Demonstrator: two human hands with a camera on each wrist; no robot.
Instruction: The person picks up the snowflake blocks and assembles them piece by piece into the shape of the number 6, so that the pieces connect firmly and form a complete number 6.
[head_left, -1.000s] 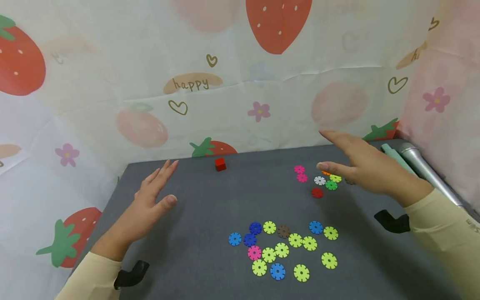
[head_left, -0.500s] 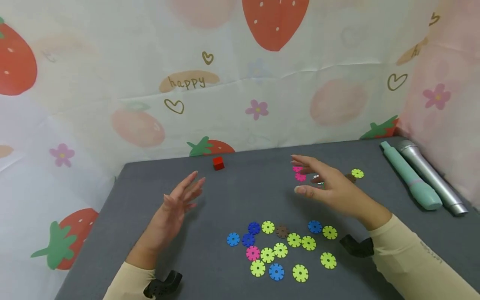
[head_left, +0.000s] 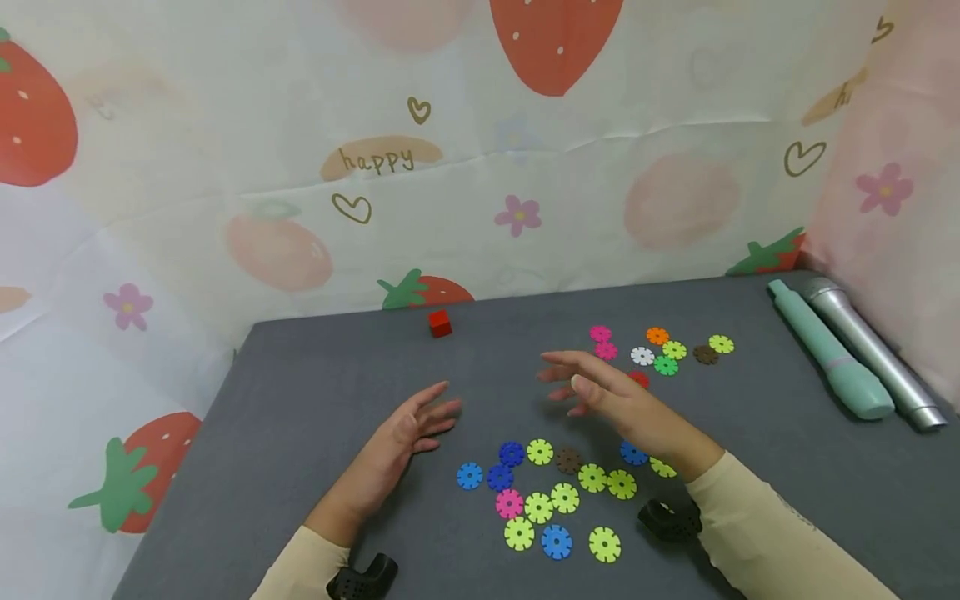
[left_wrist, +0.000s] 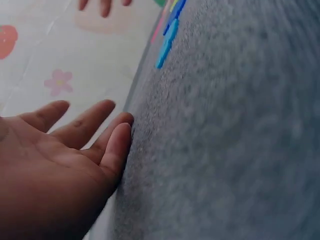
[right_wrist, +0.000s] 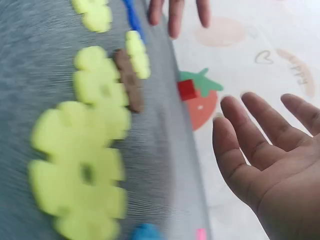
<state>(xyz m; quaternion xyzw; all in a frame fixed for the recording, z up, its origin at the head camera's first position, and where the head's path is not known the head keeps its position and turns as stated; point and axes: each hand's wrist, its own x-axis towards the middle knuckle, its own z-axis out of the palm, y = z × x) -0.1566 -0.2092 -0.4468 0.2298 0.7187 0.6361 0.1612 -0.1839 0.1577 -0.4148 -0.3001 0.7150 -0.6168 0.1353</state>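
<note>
My left hand (head_left: 393, 450), fingers spread and loosely bent, holds nothing and hovers low over the table left of the near group of notched discs. My right hand (head_left: 611, 400) also holds nothing, its palm turned toward the left hand, above the table between the near and far disc groups. The near group has several yellow-green discs (head_left: 604, 544), a brown disc (head_left: 568, 461), a pink disc (head_left: 509, 503) and several blue discs (head_left: 557, 542). Part of a red disc (head_left: 639, 379) shows behind the right hand. In the right wrist view, a yellow-green disc (right_wrist: 105, 200) looms close.
A red cube (head_left: 440, 323) sits near the table's back edge. Farther right lie pink (head_left: 606, 350), orange (head_left: 657, 335), white (head_left: 642, 356) and green (head_left: 666, 365) discs. A mint-green microphone-shaped thing (head_left: 832, 354) and a silver microphone (head_left: 873, 354) lie at the right edge.
Both hands have moved inward toward each other and lower, the left going right, the right going left and nearer. The far discs are uncovered again. The discs have stayed in place.
</note>
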